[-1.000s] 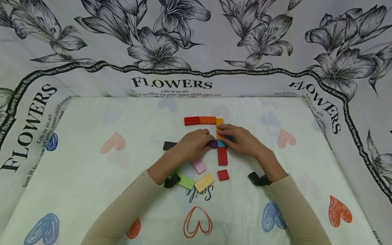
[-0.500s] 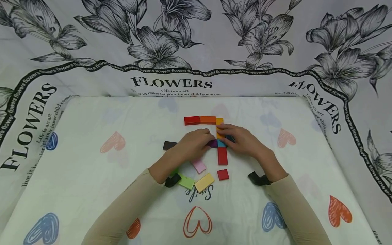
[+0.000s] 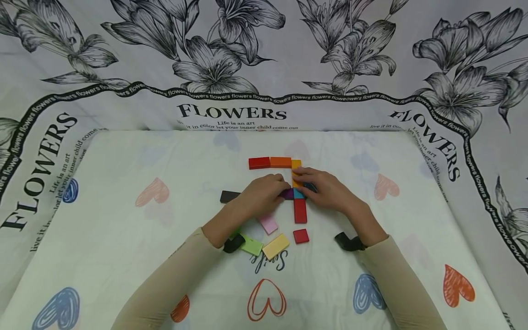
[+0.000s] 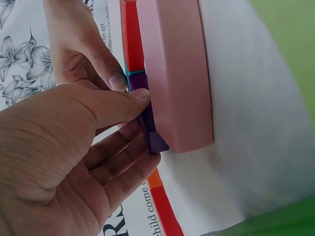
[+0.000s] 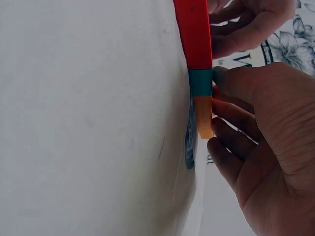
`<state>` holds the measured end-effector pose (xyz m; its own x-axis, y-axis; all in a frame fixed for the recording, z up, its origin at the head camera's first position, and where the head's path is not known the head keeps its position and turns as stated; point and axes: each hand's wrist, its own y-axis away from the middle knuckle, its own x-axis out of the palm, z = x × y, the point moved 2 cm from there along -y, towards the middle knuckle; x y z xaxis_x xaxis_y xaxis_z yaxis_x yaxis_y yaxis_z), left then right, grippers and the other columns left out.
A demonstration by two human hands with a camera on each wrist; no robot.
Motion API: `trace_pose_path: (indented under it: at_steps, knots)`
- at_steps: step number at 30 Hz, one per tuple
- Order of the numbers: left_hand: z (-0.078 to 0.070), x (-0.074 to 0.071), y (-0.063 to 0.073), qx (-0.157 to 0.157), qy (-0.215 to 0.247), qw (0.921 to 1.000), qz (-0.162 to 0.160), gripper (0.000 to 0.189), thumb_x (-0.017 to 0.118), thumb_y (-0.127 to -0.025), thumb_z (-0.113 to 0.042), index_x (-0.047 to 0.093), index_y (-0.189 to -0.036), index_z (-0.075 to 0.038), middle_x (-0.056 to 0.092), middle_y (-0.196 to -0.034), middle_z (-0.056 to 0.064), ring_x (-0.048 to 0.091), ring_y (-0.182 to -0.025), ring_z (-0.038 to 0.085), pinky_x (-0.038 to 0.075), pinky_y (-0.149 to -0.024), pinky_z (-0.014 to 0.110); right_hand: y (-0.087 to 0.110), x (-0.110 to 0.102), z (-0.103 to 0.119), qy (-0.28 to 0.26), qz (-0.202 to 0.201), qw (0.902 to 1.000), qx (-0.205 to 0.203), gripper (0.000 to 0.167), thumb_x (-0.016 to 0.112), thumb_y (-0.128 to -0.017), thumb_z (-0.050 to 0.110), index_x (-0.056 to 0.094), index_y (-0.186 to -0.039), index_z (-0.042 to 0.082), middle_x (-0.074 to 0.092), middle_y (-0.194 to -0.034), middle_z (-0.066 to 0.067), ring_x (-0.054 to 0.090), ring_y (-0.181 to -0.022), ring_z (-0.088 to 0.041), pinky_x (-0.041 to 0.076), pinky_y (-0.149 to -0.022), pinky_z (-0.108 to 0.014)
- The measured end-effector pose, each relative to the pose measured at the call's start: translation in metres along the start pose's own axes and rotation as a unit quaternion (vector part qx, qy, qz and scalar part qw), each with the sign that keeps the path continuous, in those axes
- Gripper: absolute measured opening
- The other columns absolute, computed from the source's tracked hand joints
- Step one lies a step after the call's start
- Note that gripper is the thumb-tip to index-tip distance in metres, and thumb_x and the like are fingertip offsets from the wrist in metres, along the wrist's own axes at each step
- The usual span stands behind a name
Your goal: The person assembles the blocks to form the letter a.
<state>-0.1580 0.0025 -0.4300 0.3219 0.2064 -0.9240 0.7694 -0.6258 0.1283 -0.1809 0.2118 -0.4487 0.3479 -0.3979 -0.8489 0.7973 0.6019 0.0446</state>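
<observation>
My left hand (image 3: 261, 195) pinches a purple block (image 4: 156, 141) between thumb and fingertips. One end of that block meets a teal block (image 3: 299, 194), over which the thumb of my right hand (image 3: 332, 191) lies. Part of the teal block shows between my right thumb and index finger. My right fingertips rest on a yellow-orange block (image 3: 296, 181) just beyond it. Toward me from the teal block lies a red block (image 3: 300, 211), end to end with it. My left hand covers part of a dark grey block (image 3: 229, 196).
Behind my hands, a bright red block (image 3: 259, 163) and an orange block (image 3: 280, 162) form a row. Nearer lie a pink block (image 3: 269, 224), a pale yellow block (image 3: 275, 246), a light green block (image 3: 252, 245) and a small red block (image 3: 301, 236). A printed cloth (image 3: 185, 298) covers the table.
</observation>
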Motion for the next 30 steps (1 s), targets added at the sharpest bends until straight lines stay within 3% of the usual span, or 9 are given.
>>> trace_pose_path:
  at_steps: [6, 14, 23, 30]
  knots:
    - [0.000, -0.002, 0.002, -0.003, 0.004, 1.0000, 0.001, 0.037, 0.071, -0.102, -0.021, 0.070, -0.137, -0.011, 0.069, -0.124, 0.006, 0.063, -0.109, 0.018, 0.057, -0.099, 0.032, 0.001, -0.002, 0.003, -0.003, -0.003, 1.0000, -0.004, 0.045, 0.070, -0.103, 0.021, 0.064, -0.145, 0.006, 0.057, -0.158, -0.010, 0.049, -0.152, -0.033, 0.043, -0.123, -0.053]
    - [0.003, -0.009, 0.010, -0.034, 0.023, 0.9992, -0.003, 0.044, 0.071, -0.102, -0.029, 0.067, -0.143, -0.012, 0.069, -0.131, 0.005, 0.064, -0.120, 0.020, 0.056, -0.108, 0.036, 0.001, -0.001, 0.003, 0.003, -0.008, 0.9999, -0.006, 0.045, 0.070, -0.103, 0.021, 0.064, -0.145, 0.006, 0.058, -0.158, -0.010, 0.050, -0.151, -0.033, 0.044, -0.123, -0.053]
    - [0.024, -0.013, 0.033, -0.087, 0.047, 0.9950, -0.019, 0.044, 0.071, -0.102, -0.031, 0.067, -0.142, -0.015, 0.068, -0.137, 0.005, 0.063, -0.128, 0.022, 0.056, -0.111, 0.041, 0.000, 0.003, 0.001, -0.005, -0.003, 1.0000, 0.000, 0.045, 0.070, -0.103, 0.022, 0.065, -0.144, 0.006, 0.058, -0.158, -0.009, 0.050, -0.151, -0.033, 0.044, -0.123, -0.052]
    - [0.036, -0.021, 0.051, -0.098, 0.050, 0.9933, -0.038, 0.045, 0.071, -0.102, -0.029, 0.067, -0.143, -0.012, 0.067, -0.142, 0.008, 0.062, -0.135, 0.027, 0.054, -0.114, 0.047, -0.001, 0.001, 0.002, 0.004, -0.005, 1.0000, -0.004, 0.045, 0.069, -0.103, 0.021, 0.064, -0.145, 0.005, 0.057, -0.158, -0.010, 0.050, -0.152, -0.032, 0.044, -0.123, -0.052]
